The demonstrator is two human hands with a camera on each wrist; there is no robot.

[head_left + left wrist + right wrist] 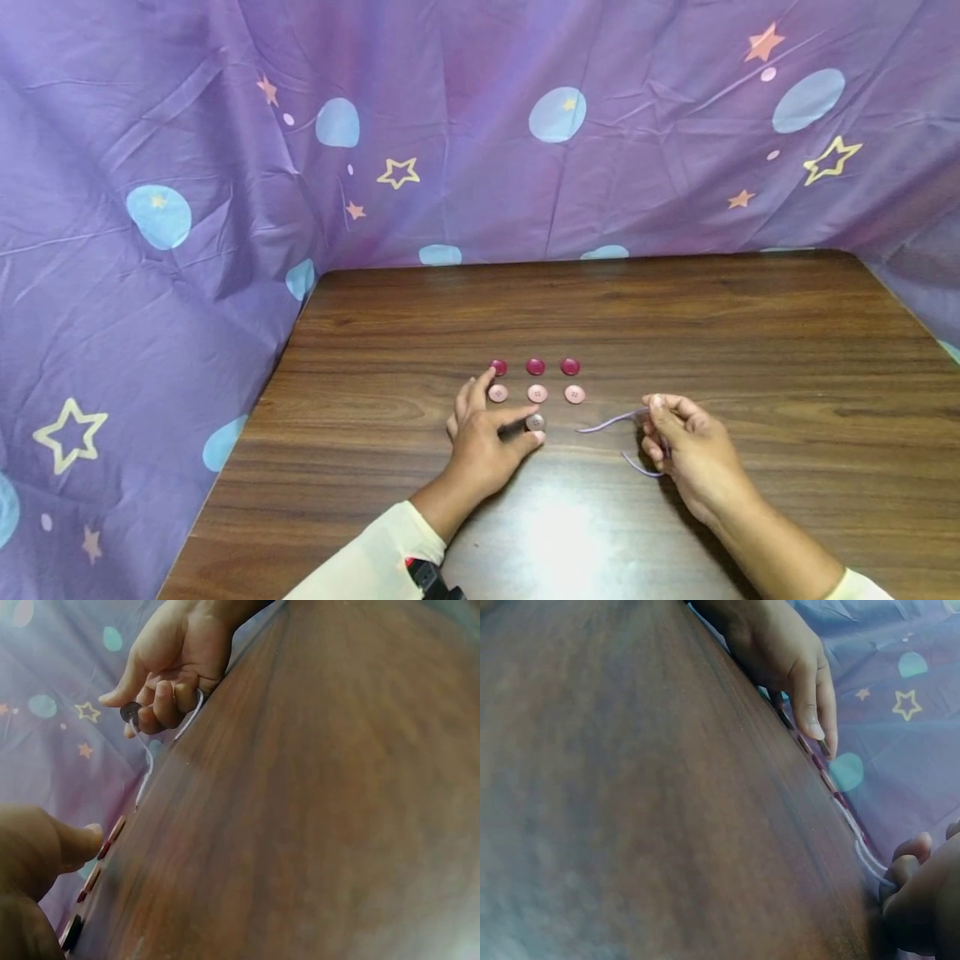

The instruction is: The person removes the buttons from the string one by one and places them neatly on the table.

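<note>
My left hand (pixel 483 446) pinches a grey-brown button (pixel 535 422) on edge between thumb and index finger. Beyond it lie three pink buttons (pixel 537 393) in a row, and behind those three dark red buttons (pixel 536 367). Another finger of this hand reaches to the leftmost red one. A dark button (pixel 71 932) also shows by the left hand in the left wrist view. To the right, my right hand (pixel 693 454) holds a thin lilac cord (pixel 600 427) with both ends hanging out. In the left wrist view it also pinches a dark button (pixel 130 712) at the cord.
The brown wooden table (pixel 390 333) runs back to a purple curtain (pixel 480 167) patterned with stars and blue spots. That curtain also hangs along the left side. Bright glare lies on the tabletop between the forearms.
</note>
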